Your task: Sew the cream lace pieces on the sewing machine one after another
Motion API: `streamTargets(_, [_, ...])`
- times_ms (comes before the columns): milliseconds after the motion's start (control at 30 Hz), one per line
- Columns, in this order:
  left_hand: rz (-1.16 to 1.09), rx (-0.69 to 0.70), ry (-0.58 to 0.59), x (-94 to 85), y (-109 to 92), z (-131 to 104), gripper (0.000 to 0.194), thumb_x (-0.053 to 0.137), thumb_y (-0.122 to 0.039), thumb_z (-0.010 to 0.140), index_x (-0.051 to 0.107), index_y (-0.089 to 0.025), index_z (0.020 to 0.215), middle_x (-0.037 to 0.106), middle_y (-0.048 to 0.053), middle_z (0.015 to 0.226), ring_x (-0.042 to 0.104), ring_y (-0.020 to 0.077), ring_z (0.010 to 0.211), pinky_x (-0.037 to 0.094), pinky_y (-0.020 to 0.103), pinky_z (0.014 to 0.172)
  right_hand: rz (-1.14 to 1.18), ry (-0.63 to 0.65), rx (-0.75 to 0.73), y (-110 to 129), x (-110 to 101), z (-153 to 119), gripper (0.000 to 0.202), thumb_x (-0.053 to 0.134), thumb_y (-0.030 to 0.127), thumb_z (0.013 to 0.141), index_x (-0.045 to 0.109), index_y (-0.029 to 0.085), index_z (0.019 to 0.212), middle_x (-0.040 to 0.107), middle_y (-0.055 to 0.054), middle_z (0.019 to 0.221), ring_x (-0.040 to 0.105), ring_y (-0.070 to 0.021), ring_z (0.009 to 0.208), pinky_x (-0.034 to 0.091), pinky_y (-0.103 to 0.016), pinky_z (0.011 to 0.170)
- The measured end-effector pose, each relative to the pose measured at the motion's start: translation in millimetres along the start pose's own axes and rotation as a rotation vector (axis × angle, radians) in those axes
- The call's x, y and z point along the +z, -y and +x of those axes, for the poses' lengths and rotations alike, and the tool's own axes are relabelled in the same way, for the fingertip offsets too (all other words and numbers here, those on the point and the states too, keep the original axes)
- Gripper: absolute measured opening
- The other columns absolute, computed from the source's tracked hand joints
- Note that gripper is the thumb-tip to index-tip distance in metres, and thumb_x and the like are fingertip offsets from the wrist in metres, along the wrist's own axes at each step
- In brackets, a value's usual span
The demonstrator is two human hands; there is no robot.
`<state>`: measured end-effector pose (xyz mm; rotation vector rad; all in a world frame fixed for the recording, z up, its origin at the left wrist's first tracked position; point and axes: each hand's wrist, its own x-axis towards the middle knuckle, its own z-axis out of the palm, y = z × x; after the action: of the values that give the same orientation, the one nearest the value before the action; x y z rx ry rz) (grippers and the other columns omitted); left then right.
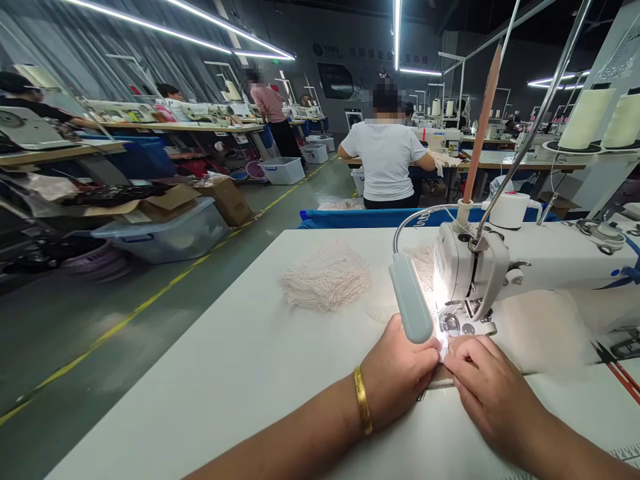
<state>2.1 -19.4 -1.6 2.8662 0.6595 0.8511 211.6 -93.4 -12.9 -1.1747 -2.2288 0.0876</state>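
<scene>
Both my hands meet just in front of the needle area of a white sewing machine (565, 257). My left hand (397, 373), with a gold bangle at its wrist, is closed in a pinch on a pale fabric piece (454, 344). Opposite it, my right hand (493, 390) has its fingers curled onto the same fabric, close to the presser foot. Most of that piece is hidden under my fingers. A grey-green lamp (411, 300) on a bent metal neck lights the spot. Sheer beige fabric (543, 330) lies under the machine arm, to the right.
A pile of cream lace (327, 277) lies on the white table (240, 373), left of the machine. Red-handled tool (623, 377) rests at the right. Thread cones (586, 119) stand behind. Ahead sits a person in a white shirt (381, 157); bins (163, 230) line the left aisle.
</scene>
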Motion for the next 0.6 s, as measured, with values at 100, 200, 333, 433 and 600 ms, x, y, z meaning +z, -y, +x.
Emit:
streamTargets(100, [0.022,0.049,-0.008,2.8,-0.2,-1.1,0.032,0.043,-0.007,0.098,0.067,-0.021,0.083,0.071,0.004,0.081,0.065,0.0194,0.076,0.051,0.046,0.097,-0.001,-0.008,-0.010,-0.9,0.2,-0.4,0.029,0.042,-0.002,0.094,0.061,0.020,0.092,0.061,-0.007,0.092,0.055,-0.0235,0.085,0.051,-0.037,0.071])
streamTargets(200, [0.035,0.069,-0.022,3.6,0.2,-1.0,0.031,0.043,-0.006,0.097,0.067,-0.021,0.084,0.072,0.004,0.082,0.065,0.0193,0.075,0.051,0.046,0.097,-0.006,-0.008,0.000,-1.4,0.9,-0.6,0.028,0.042,-0.001,0.094,0.061,0.020,0.092,0.062,-0.008,0.092,0.055,-0.0234,0.085,0.052,-0.037,0.071])
streamTargets(333, [0.057,0.068,-0.029,3.1,0.7,1.4,0.029,0.045,-0.007,0.097,0.067,-0.021,0.085,0.073,0.005,0.083,0.067,0.0205,0.077,0.053,0.047,0.096,-0.042,-0.016,-0.005,-2.1,1.1,0.8,0.029,0.042,0.000,0.096,0.062,0.020,0.091,0.063,-0.008,0.092,0.056,-0.0235,0.085,0.052,-0.037,0.070])
streamTargets(433, [0.069,0.058,-0.019,2.9,1.6,4.1,0.032,0.042,-0.008,0.099,0.068,-0.021,0.086,0.073,0.006,0.084,0.068,0.0208,0.077,0.055,0.046,0.095,-0.081,-0.015,-0.012,-3.0,0.5,2.4,0.028,0.041,0.002,0.098,0.062,0.020,0.091,0.063,-0.009,0.092,0.057,-0.0242,0.085,0.051,-0.037,0.069])
streamTargets(600, [0.079,0.047,-0.025,3.5,4.1,6.4,0.035,0.038,-0.010,0.101,0.068,-0.020,0.087,0.073,0.007,0.085,0.067,0.0203,0.078,0.055,0.046,0.094,-0.130,0.001,-0.004,-4.8,-0.2,4.2,0.028,0.040,0.005,0.100,0.060,0.021,0.089,0.064,-0.009,0.093,0.058,-0.0231,0.080,0.050,-0.036,0.066])
